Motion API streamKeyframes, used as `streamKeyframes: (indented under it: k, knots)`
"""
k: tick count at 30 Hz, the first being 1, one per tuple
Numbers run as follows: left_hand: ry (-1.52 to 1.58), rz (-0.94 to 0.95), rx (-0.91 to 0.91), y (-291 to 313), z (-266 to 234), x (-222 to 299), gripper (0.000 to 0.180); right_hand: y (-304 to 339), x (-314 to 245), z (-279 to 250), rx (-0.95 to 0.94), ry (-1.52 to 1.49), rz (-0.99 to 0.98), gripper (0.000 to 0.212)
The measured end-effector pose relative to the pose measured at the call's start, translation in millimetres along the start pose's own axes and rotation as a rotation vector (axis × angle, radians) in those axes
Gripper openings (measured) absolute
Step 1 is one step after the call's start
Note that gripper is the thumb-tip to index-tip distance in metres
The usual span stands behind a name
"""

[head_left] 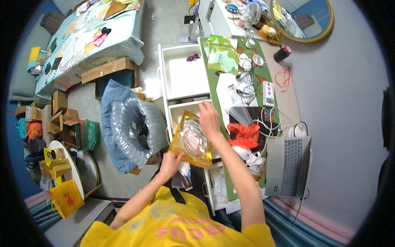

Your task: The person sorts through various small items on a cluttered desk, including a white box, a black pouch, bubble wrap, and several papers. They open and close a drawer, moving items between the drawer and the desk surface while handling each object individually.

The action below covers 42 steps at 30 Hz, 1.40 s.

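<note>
A gold bag with a clear front [176, 142] is held over the open drawers, with a coiled white cable [192, 139] and a white label showing through it. My left hand [169, 164] pinches the bag's lower left edge. At the bag's upper right side, my right hand [210, 119] has its fingers curled together beside the drawer's edge; anything in them is hidden. Beneath the bag lies an open white drawer [177, 110], mostly covered by it. Farther off, another white drawer [185, 76] stands open with a small purple item [192, 58] inside.
Left of the drawers stands a clear inflated bubble bag [154, 123] over blue denim [110, 111]. On the right, the green-topped desk [214, 88] carries green packs [222, 55], a power strip [268, 94], a red plastic bag [245, 135] and an open laptop [290, 164].
</note>
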<state>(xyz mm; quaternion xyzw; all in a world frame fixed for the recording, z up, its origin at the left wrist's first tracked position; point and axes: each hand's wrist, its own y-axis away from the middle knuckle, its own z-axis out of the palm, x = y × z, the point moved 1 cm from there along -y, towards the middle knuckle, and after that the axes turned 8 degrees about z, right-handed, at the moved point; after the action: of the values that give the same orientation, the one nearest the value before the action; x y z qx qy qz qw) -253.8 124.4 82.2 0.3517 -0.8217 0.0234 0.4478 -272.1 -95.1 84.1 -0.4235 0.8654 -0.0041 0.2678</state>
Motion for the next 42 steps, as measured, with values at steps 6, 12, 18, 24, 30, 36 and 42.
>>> streamKeyframes:
  k: [6, 12, 18, 24, 30, 36, 42]
  knots:
    - [0.081, 0.058, -0.108, 3.4, -0.6, -2.8, 0.049, -160.8, 57.3, 140.3, -0.25, 0.556, -0.129, 0.031]
    - [0.308, -0.027, -0.132, 6.1, -2.7, -21.6, 0.033, -234.9, 89.0, 235.4, -0.204, 0.689, -0.062, 0.038]
    - [0.343, 0.001, -0.153, -10.1, -20.1, -25.4, 0.04, -238.1, 110.4, 214.3, 0.008, 0.167, 0.116, 0.025]
    - [0.318, 0.036, -0.109, -39.7, -45.7, 3.0, 0.039, -132.0, 0.7, 51.0, 0.061, -0.596, 0.424, 0.01]
    - [0.303, 0.023, -0.058, -62.7, -42.3, 22.8, 0.035, 7.8, -67.2, -83.9, -0.283, -0.426, 0.238, 0.015]
    - [0.226, 0.046, -0.057, -69.2, -47.3, 41.6, 0.032, 59.1, -65.9, -67.4, -0.571, -0.234, 0.182, 0.023]
    - [0.183, 0.049, -0.032, -66.1, -40.4, 31.7, 0.027, 66.4, -90.5, -69.4, -0.391, -0.223, 0.217, 0.023]
